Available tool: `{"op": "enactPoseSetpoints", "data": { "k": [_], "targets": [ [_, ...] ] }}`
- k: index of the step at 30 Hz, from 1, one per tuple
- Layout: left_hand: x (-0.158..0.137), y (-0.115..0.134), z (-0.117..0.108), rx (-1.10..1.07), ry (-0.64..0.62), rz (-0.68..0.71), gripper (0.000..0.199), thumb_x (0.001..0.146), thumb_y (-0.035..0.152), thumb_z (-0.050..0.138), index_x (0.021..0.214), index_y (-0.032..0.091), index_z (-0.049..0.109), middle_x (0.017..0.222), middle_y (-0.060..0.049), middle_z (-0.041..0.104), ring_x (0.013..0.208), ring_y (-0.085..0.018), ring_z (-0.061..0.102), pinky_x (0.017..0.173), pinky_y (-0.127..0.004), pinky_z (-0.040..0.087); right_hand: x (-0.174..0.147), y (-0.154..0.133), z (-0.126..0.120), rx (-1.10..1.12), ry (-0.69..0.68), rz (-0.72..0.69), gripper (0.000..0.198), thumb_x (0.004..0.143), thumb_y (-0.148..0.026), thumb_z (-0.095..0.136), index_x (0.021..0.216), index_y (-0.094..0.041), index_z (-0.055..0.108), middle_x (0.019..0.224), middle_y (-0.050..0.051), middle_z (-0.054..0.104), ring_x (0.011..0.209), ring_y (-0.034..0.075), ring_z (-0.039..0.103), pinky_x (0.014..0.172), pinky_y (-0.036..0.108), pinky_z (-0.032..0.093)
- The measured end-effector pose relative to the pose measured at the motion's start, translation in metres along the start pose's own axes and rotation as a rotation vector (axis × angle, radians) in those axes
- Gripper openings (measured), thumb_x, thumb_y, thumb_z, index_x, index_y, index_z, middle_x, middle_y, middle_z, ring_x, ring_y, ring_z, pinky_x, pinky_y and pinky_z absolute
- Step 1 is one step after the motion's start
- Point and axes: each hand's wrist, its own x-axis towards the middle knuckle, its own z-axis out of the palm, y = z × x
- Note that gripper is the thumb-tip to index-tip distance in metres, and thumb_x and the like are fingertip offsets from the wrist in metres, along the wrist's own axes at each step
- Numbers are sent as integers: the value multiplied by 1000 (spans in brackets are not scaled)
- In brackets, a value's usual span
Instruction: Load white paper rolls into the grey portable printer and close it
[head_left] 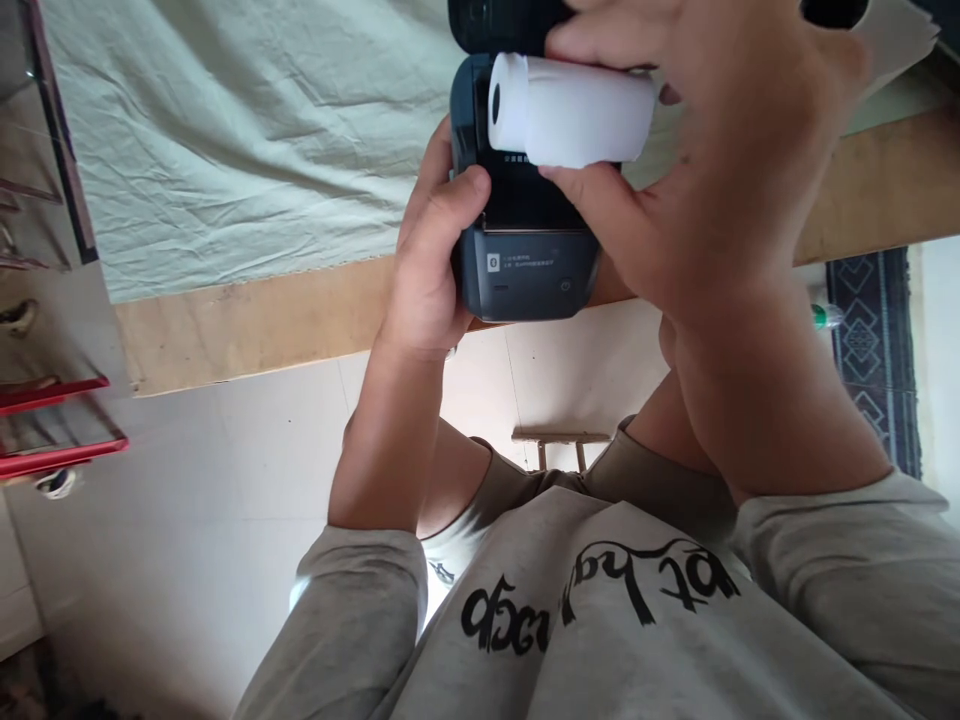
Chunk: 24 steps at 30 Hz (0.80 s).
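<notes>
White paper roll lies crosswise between hands, long axis running left hand to right hand; cored end faces left-hand side. Roll over open bay of dark printer, right end past printer's side; full seating can't tell. Right hand pinches roll, thumb on near side, fingers far side. Left hand clamped on printer's side, thumb on bay rim. Open lid beyond left thumb. Free room: green cloth left of left hand, floor nearer than wooden edge.

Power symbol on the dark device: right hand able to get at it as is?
Probably not without letting go: the right hand pinches the white roll, though nothing covers the power symbol.
</notes>
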Motion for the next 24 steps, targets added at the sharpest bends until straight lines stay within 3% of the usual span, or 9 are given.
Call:
{"op": "enactPoseSetpoints", "data": {
  "k": [5,8,13,16,18,20,22,24],
  "targets": [
    [0,-1,4,-10,25,20,30,67,27,31,97,30,38,96,3,49,104,-17,39,66,-27,43,-4,1,2,-27,26,-16,28,73,-40,31,92,-27,48,100,-15,42,98,-3,43,93,17,39],
    [-1,-1,7,2,18,68,32,67,32,31,98,27,35,100,2,46,103,-17,40,72,-28,42,-8,1,1,-40,109,-90,31,74,-44,27,85,-28,52,91,-10,45,95,-3,41,87,15,37],
    [-1,-2,0,151,-55,151,41,60,33,44,100,28,35,107,7,39,108,-17,35,89,-29,33,-12,4,4,28,41,-248,23,65,-44,45,82,-32,53,89,-14,46,91,-2,43,89,20,36],
    [-3,-1,-4,176,-47,137,46,58,23,49,102,28,35,113,6,35,109,-16,34,94,-26,29,-13,8,9,181,114,-225,25,67,-37,43,80,-18,53,83,-5,48,87,-2,43,85,16,36],
    [-4,0,-4,161,-60,134,51,55,21,51,103,28,34,114,6,35,109,-16,33,94,-26,30,-13,10,15,297,292,-103,28,72,-32,36,85,-9,47,85,0,46,82,-4,42,75,12,35],
    [-4,0,-3,151,-77,130,56,52,20,54,103,29,34,114,6,36,110,-18,32,93,-28,31,-11,14,21,401,425,15,37,73,-31,34,99,-4,34,101,4,41,86,-5,42,70,9,34],
    [-4,0,-4,125,-91,120,61,48,18,57,103,29,34,115,6,36,109,-20,33,92,-30,32,-6,17,26,500,421,73,53,73,-34,36,111,-1,17,116,8,29,103,-3,40,74,7,35],
    [-4,-1,-5,98,-80,104,65,46,15,58,105,27,34,116,4,36,108,-22,35,91,-31,32,-2,19,26,576,324,25,60,74,-37,33,115,-3,5,121,8,21,115,-1,31,85,7,34]
  ]
}}
